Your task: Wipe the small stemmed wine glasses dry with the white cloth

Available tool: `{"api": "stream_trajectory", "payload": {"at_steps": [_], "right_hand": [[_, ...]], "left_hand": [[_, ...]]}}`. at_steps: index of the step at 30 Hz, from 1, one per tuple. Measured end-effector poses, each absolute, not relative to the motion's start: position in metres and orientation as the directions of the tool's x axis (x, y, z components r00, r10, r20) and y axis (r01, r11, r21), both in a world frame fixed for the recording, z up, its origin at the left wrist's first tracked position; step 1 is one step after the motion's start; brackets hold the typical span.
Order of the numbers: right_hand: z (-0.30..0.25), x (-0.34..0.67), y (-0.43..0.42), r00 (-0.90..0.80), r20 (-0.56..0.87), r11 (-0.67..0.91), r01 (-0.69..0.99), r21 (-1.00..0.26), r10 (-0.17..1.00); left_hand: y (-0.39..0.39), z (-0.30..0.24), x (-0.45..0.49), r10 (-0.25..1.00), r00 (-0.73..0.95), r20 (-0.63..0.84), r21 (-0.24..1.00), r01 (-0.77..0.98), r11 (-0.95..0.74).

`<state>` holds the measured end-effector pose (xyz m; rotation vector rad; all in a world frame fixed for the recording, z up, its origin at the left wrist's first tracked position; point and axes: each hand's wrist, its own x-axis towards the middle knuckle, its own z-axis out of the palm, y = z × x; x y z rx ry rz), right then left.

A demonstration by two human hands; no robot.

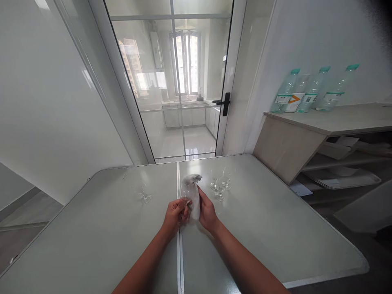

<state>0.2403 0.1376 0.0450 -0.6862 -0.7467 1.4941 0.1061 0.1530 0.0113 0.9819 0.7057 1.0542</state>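
Over the middle of the table, a clear stemmed glass [185, 190] is held up between my hands. The closed fingers of my left hand [177, 213] grip it low down, around its stem. A white cloth [195, 204] is draped over the rim and hangs down the right side of the bowl. My right hand [208, 210] is closed on this cloth and presses it against the glass; some of its fingers are hidden behind the cloth. Several clear stemmed glasses [219, 195] stand close together to the right. One more stemmed glass [146, 198] is on the left.
The grey table [122, 245] has a seam down its middle. Past its far edge is a glazed door [190, 139] with a black handle [226, 103]. On the right, several plastic bottles [333, 94] stand on a wooden shelf unit [294, 141], with trays [346, 179] inside.
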Motion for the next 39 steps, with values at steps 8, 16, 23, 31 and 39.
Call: {"api": "stream_trajectory", "payload": {"at_steps": [8,16,23,31,39], "right_hand": [[0.038,0.253,0.143,-0.156,0.633,0.652,0.193,-0.733,0.758],[0.042,0.268,0.150,-0.134,0.472,0.485,0.085,-0.871,0.871],[0.035,0.257,0.147,-0.158,-0.003,-0.112,-0.684,-0.721,0.987],[0.027,0.237,0.149,-0.167,0.207,0.077,-0.571,-0.818,0.964],[0.014,0.245,0.158,-0.222,0.318,0.222,-0.368,-0.903,0.922]], "left_hand": [[0.161,0.006,0.094,0.968,0.156,0.198,0.950,0.211,-0.228],[0.164,0.002,0.065,0.659,0.545,0.518,0.329,0.584,-0.742],[0.154,0.009,0.088,0.797,0.284,0.533,0.697,0.387,-0.604],[0.160,0.003,0.096,0.917,0.121,0.381,0.854,0.333,-0.399],[0.153,0.007,0.092,0.879,0.064,0.473,0.756,0.484,-0.442]]}}
